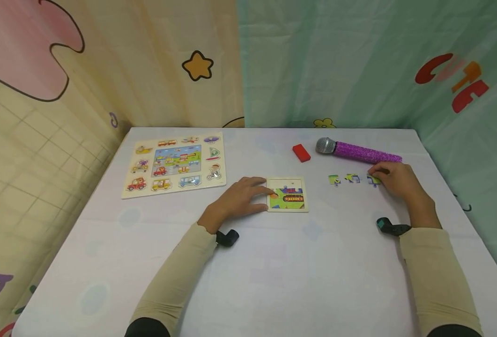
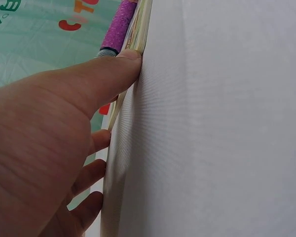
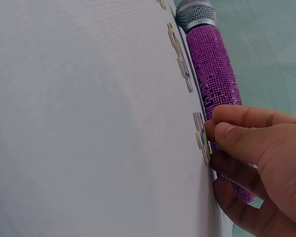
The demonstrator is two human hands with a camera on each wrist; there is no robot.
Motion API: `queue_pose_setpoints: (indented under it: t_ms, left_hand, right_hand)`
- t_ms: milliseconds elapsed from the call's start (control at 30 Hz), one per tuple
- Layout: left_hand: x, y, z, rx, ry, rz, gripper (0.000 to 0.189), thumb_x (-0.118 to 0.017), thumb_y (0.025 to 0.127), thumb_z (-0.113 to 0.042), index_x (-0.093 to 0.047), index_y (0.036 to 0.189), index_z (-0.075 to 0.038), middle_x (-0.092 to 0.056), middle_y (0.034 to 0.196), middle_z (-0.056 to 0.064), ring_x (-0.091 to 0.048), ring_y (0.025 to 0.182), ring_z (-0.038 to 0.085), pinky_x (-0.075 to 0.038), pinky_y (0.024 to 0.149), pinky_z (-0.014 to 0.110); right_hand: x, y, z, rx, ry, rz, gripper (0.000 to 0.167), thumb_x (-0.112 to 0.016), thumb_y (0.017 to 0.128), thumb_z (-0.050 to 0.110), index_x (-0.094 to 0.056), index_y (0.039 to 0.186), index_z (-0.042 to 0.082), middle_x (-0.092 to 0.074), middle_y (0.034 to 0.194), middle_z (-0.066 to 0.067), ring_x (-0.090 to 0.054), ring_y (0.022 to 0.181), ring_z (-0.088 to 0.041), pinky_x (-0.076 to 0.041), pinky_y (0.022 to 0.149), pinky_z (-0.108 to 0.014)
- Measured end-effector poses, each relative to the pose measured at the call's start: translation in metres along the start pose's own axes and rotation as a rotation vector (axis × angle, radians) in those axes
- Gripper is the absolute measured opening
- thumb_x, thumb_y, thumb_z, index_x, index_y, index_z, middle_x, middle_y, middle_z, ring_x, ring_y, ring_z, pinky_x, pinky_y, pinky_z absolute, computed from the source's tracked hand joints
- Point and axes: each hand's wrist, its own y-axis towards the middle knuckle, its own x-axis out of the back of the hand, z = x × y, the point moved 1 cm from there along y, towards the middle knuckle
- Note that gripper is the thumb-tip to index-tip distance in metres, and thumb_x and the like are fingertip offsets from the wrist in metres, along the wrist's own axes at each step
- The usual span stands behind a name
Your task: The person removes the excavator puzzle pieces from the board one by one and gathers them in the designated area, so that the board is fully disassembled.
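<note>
Left hand (image 1: 241, 198), unclenched, touches the tracked-vehicle jigsaw (image 1: 288, 194), its printed track (image 1: 293, 198) lying left-right; right hand (image 1: 396, 179) touches the rightmost loose piece (image 1: 374, 180), whether pinched I cannot tell.

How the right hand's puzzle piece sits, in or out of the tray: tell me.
Out: the puzzle piece is at the right hand, apart from the tray.

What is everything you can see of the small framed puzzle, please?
The small framed puzzle is a squarish, wooden-looking board with a pale rim. Its lower part shows a tracked vehicle on green; the strip above looks pale and unfilled. It lies flat on the white table, the left grip touching its left side, one fingertip over the rim.
</note>
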Motion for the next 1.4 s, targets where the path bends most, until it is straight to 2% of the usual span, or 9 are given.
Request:
queue_pose_setpoints:
  t_ms: [167, 333, 533, 700, 833, 933, 1067, 1233, 1400]
  left_hand:
    - [-0.001, 0.001, 0.001, 0.001, -0.003, 0.001, 0.049, -0.069, 0.097, -0.040, -0.060, 0.143, -0.029, -0.040, 0.157, 0.005, -0.036, 0.142, 0.026, -0.030, 0.116, 0.042]
    - [-0.001, 0.002, 0.001, -0.004, 0.006, 0.001, 0.049, -0.069, 0.096, -0.041, -0.060, 0.143, -0.029, -0.040, 0.157, 0.005, -0.036, 0.141, 0.026, -0.030, 0.116, 0.041]
    - [-0.002, 0.001, 0.001, -0.005, 0.005, -0.001, 0.049, -0.069, 0.096, -0.041, -0.060, 0.143, -0.029, -0.041, 0.157, 0.006, -0.036, 0.142, 0.026, -0.029, 0.116, 0.041]
    - [-0.001, 0.000, 0.000, -0.011, 0.025, -0.003, 0.047, -0.069, 0.096, -0.042, -0.062, 0.141, -0.029, -0.042, 0.156, 0.006, -0.037, 0.142, 0.026, -0.029, 0.117, 0.041]
    - [0.000, 0.001, -0.001, -0.022, 0.024, -0.017, 0.046, -0.070, 0.096, -0.041, -0.063, 0.139, -0.027, -0.045, 0.154, 0.007, -0.039, 0.141, 0.026, -0.030, 0.116, 0.042]
    - [0.001, 0.002, -0.001, -0.018, 0.002, -0.025, 0.048, -0.072, 0.095, -0.041, -0.062, 0.139, -0.025, -0.046, 0.153, 0.006, -0.039, 0.141, 0.025, -0.031, 0.116, 0.042]
    - [0.001, 0.003, -0.001, 0.004, -0.016, -0.021, 0.057, -0.072, 0.094, -0.043, -0.057, 0.144, -0.020, -0.046, 0.153, 0.003, -0.039, 0.141, 0.023, -0.030, 0.116, 0.040]
    - [0.002, 0.003, -0.001, 0.030, -0.007, -0.013, 0.063, -0.072, 0.094, -0.045, -0.053, 0.147, -0.017, -0.045, 0.154, 0.002, -0.038, 0.141, 0.021, -0.029, 0.116, 0.037]
    - [0.003, 0.002, 0.000, 0.043, -0.015, -0.012, 0.062, -0.072, 0.094, -0.045, -0.054, 0.146, -0.016, -0.044, 0.154, 0.003, -0.038, 0.141, 0.022, -0.030, 0.116, 0.038]
  right_hand:
    - [0.000, -0.002, 0.000, -0.009, 0.014, 0.009, 0.023, -0.055, 0.106, 0.015, -0.071, 0.114, 0.000, -0.058, 0.129, -0.031, -0.041, 0.130, -0.054, -0.028, 0.107, -0.068]
    - [0.000, -0.002, 0.017, 0.059, 0.033, 0.032, 0.027, -0.055, 0.106, 0.016, -0.065, 0.124, 0.000, -0.061, 0.125, -0.029, -0.050, 0.120, -0.049, -0.038, 0.098, -0.066]
    - [-0.012, 0.004, 0.088, 0.186, 0.034, 0.132, 0.033, -0.061, 0.102, 0.012, -0.061, 0.133, 0.002, -0.064, 0.120, -0.021, -0.056, 0.114, -0.039, -0.047, 0.094, -0.059]
    - [-0.050, 0.005, 0.161, 0.377, 0.032, 0.300, 0.032, -0.068, 0.099, 0.013, -0.066, 0.129, 0.004, -0.067, 0.107, -0.008, -0.061, 0.098, -0.026, -0.055, 0.085, -0.044]
    - [-0.079, 0.007, 0.195, 0.427, 0.012, 0.423, 0.035, -0.071, 0.096, 0.016, -0.067, 0.129, 0.005, -0.065, 0.103, -0.004, -0.060, 0.087, -0.021, -0.056, 0.080, -0.034]
    - [-0.092, 0.009, 0.201, 0.431, -0.014, 0.446, 0.031, -0.072, 0.095, 0.014, -0.069, 0.125, 0.004, -0.063, 0.103, -0.005, -0.059, 0.085, -0.019, -0.056, 0.078, -0.031]
    - [-0.101, 0.006, 0.200, 0.441, -0.033, 0.420, 0.024, -0.073, 0.094, 0.010, -0.072, 0.118, 0.004, -0.062, 0.102, -0.005, -0.058, 0.086, -0.018, -0.055, 0.081, -0.032]
    - [-0.105, 0.004, 0.200, 0.433, -0.028, 0.396, 0.023, -0.072, 0.094, 0.010, -0.071, 0.116, 0.003, -0.061, 0.103, -0.006, -0.057, 0.089, -0.020, -0.054, 0.087, -0.035]
    - [-0.107, 0.008, 0.199, 0.412, -0.010, 0.418, 0.020, -0.071, 0.095, 0.009, -0.067, 0.114, 0.004, -0.061, 0.104, -0.006, -0.057, 0.092, -0.021, -0.054, 0.088, -0.036]
